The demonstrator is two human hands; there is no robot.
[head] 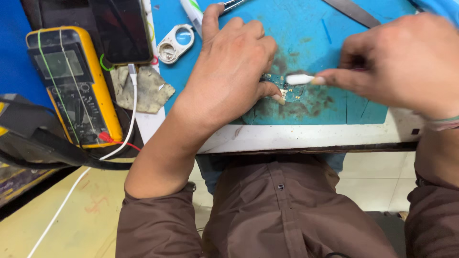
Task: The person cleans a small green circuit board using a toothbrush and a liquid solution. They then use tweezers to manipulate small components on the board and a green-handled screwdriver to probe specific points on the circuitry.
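Firmly pinched right fingers (334,79) around white brush (299,79).
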